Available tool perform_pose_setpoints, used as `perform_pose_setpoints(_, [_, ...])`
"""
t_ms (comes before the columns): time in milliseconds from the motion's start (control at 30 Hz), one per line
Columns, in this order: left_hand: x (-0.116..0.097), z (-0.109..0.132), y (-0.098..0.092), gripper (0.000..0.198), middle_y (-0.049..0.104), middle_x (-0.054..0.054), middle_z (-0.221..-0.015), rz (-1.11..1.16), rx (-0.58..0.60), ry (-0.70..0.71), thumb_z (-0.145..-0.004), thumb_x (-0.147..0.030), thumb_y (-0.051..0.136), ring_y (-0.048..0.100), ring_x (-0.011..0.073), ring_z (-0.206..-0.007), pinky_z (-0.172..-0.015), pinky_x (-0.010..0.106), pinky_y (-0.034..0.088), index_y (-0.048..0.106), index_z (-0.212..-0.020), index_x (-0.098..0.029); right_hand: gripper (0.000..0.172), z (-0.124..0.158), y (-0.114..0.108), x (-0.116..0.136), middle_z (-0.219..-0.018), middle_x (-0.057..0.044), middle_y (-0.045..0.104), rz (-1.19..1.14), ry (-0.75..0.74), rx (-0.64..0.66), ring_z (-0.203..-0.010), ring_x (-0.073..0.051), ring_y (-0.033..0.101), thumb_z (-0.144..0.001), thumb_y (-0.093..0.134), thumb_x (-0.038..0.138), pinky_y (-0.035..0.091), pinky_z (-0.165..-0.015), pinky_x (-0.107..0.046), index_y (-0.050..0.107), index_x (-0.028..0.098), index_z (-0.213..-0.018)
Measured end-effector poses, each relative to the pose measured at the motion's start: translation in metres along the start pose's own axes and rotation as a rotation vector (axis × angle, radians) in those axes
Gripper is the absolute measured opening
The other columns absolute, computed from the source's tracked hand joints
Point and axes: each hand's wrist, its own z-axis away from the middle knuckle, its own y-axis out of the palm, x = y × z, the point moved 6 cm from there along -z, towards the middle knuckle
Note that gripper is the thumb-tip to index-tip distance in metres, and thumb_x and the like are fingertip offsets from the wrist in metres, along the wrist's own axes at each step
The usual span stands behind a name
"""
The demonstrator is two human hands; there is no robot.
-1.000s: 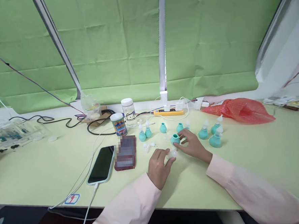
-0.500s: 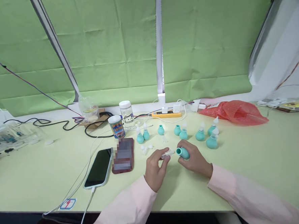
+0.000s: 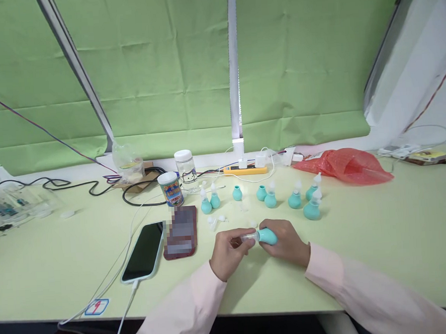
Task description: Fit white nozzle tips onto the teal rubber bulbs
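Note:
My left hand (image 3: pixel 228 251) pinches a clear plastic nozzle tube (image 3: pixel 251 237) between thumb and fingers. In my right hand (image 3: pixel 287 241) is a teal rubber bulb (image 3: pixel 268 236), held on its side with its mouth turned left. The tube's end meets the bulb's mouth; how deep it sits cannot be told. Beyond the hands stand several teal bulbs with clear tips, among them one pair (image 3: pixel 206 205) and a nearer one (image 3: pixel 312 210). Two bulbs without tips, a middle one (image 3: pixel 237 193) and another (image 3: pixel 261 193), stand upright. Small clear plastic parts (image 3: pixel 213 224) lie left of them.
Left of my hands lie a dark-red phone (image 3: pixel 181 233) and a charging phone (image 3: pixel 144 252) with its white cable. Behind them stand a printed canister (image 3: pixel 170 189) and a clear jar (image 3: pixel 185 166). A yellow power strip (image 3: pixel 246 170) and red plastic bag (image 3: pixel 344 167) lie at the back.
The tube and bulb, apart before, are now brought together end to end. The bulb has turned from facing the camera to lying sideways. The view has shifted slightly.

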Motion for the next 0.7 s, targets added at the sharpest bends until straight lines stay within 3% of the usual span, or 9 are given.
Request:
perform_pose_setpoints(433, [0.002, 0.001, 0.004, 0.022, 0.050, -0.002, -0.053, 0.139, 0.090, -0.019, -0.063, -0.028, 0.059, 0.047, 0.0067, -0.041, -0.042, 0.020, 0.040, 0.048, -0.074, -0.012, 0.004, 0.003, 0.000, 0.008, -0.054, -0.002, 0.053, 0.004, -0.037, 0.013, -0.048, -0.013, 0.046, -0.064, 0.045, 0.022, 0.027, -0.046, -0.023, 0.046, 0.019, -0.066])
perform_pose_setpoints(567, [0.005, 0.001, 0.005, 0.025, 0.048, -0.003, -0.050, 0.142, 0.123, -0.056, -0.060, -0.029, 0.061, 0.046, 0.0056, -0.038, -0.038, 0.018, 0.037, 0.047, -0.071, -0.012, 0.003, 0.003, 0.002, 0.011, -0.052, 0.000, 0.051, -0.127, 0.023, 0.073, -0.046, -0.012, 0.044, -0.059, 0.046, 0.019, 0.028, -0.045, -0.022, 0.045, 0.019, -0.062])
perform_pose_setpoints(700, [0.006, 0.002, 0.006, 0.024, 0.050, -0.002, -0.051, 0.118, 0.167, -0.088, -0.059, -0.029, 0.061, 0.049, 0.0071, -0.038, -0.037, 0.017, 0.036, 0.046, -0.069, -0.012, 0.007, 0.003, 0.009, 0.014, -0.045, 0.005, 0.040, -0.389, 0.132, 0.234, -0.043, -0.007, 0.036, -0.053, 0.045, 0.012, 0.025, -0.042, -0.019, 0.042, 0.017, -0.056])
